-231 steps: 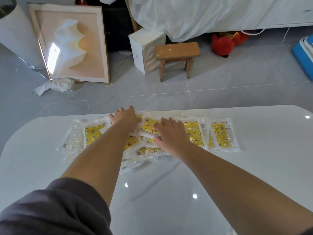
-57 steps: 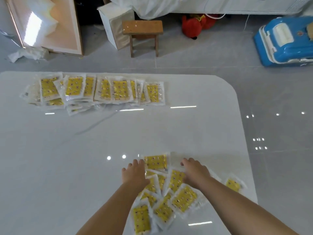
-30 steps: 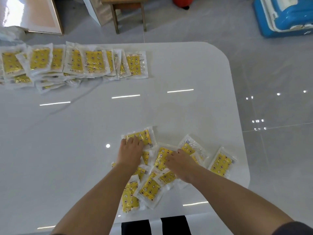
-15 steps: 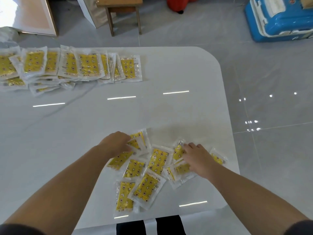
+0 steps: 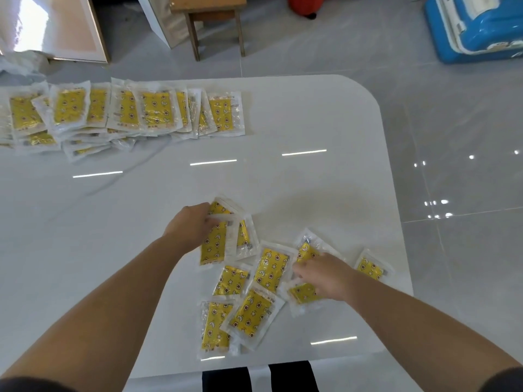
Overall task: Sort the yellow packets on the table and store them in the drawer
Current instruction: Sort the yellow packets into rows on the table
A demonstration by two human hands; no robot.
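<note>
Your left hand (image 5: 192, 226) curls around the edge of a packet (image 5: 214, 244) near the middle of the white table (image 5: 325, 123), fingers closed on it; the fingertips are tucked behind the plastic and cannot be seen. Your right hand (image 5: 325, 275) lies over two packets at the near right, hiding most of them; whether it grips one or only presses down cannot be told. Loose packets (image 5: 252, 309) sit scattered and overlapping between your forearms, some tilted, one (image 5: 370, 268) apart by the table's right edge. A long overlapping row of packets (image 5: 147, 111) lines the far side, its left end cut off by the frame. On the grey floor beyond stand a wooden stool (image 5: 212, 21), a framed panel (image 5: 65, 26), a blue toy car (image 5: 478, 26) and a red object (image 5: 305, 5), all cropped at the top. Dark striped fabric (image 5: 260, 377) shows under the near edge. No drawer is in view.
</note>
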